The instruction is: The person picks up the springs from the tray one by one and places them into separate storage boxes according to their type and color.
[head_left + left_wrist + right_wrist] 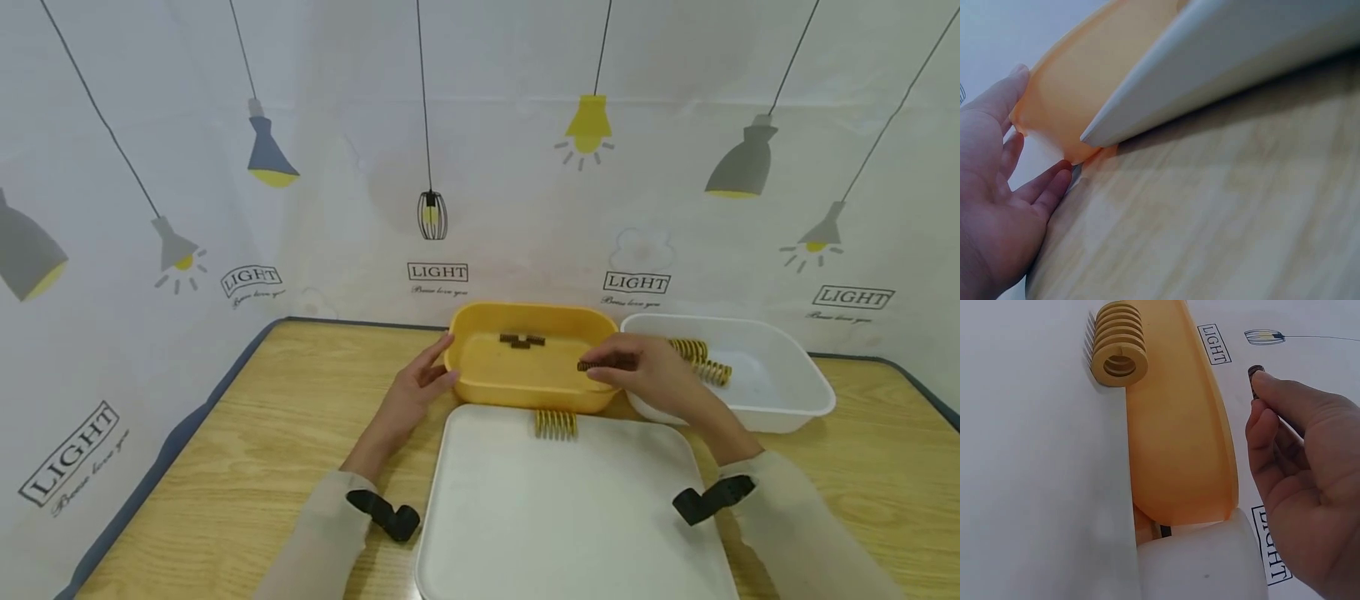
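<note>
Your left hand [415, 392] rests with straight, relaxed fingers against the left end of the yellow tub [480, 379], steadying it on the table [247, 433]; the left wrist view shows the fingertips [1054, 181] touching the tub's outer wall and gripping nothing. Inside the tub, near its back wall, lie a few small dark springs [522, 340]. Just in front of it, a yellow spring [556, 423] lies at the far edge of the white tray [525, 517], touching the tub. Your right hand [643, 369] hangs over the right part of the tub, pinching one dark spring [587, 366] between thumb and fingers. Further right, the white tub [780, 392] holds two more yellow springs [699, 358]. You seem to be sorting springs by colour, mid-placement; the next move likely calls for lowering the pinched spring and loosening your fingers inside the yellow tub
</note>
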Demonstrator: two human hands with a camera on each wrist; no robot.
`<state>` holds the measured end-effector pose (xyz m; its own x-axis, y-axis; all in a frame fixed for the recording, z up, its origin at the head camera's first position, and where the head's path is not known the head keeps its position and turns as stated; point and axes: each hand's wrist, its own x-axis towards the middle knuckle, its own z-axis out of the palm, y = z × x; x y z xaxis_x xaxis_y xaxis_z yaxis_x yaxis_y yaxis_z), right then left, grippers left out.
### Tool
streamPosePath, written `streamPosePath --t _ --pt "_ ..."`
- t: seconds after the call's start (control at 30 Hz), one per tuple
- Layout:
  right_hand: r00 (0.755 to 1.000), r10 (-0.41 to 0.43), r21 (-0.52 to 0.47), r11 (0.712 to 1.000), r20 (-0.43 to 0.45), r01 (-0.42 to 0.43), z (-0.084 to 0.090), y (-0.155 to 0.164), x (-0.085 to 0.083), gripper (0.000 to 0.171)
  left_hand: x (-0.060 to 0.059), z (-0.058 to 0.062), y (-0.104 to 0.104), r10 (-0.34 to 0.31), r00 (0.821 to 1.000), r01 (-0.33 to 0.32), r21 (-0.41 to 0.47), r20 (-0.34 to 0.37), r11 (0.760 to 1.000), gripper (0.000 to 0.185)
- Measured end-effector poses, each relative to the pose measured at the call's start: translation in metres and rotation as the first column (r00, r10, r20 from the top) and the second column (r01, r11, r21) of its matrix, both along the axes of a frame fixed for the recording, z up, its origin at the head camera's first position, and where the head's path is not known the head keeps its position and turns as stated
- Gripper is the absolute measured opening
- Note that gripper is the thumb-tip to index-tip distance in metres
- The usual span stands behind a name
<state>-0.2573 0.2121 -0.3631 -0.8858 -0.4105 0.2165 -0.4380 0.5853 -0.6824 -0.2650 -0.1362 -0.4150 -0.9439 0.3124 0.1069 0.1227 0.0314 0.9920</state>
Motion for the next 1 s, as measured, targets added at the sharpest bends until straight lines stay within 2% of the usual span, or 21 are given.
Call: streamPosePath --t 0.27,0.57,0.8,1.0 --pt "0.999 -0.008 0.030 1.000 0.031 0.008 -0.002 -0.006 -0.012 0.020 0.001 -0.002 -0.001 0.003 1.000 -0.003 -0.007 -0.002 1.000 0.061" --pt "0.999 0.007 0.018 1.000 0.052 -0.008 -0.002 -0.014 -0.028 0.022 0.001 -0.002 -0.001 0.005 1.000 -0.005 -0.015 -0.005 1.000 0.061" --pt "0.995 0.008 0.003 1.000 0.096 -0.008 0.000 -0.026 -0.037 0.023 -0.013 -0.023 -0.003 0.029 0.999 -0.030 -0.014 -0.045 0.999 0.059" --pt "0.988 -0.025 -0.004 1.000 0.149 0.026 0.001 -0.036 -0.042 0.025 -0.015 -0.025 -0.002 0.028 0.997 -0.029 -0.005 -0.073 1.000 0.058"
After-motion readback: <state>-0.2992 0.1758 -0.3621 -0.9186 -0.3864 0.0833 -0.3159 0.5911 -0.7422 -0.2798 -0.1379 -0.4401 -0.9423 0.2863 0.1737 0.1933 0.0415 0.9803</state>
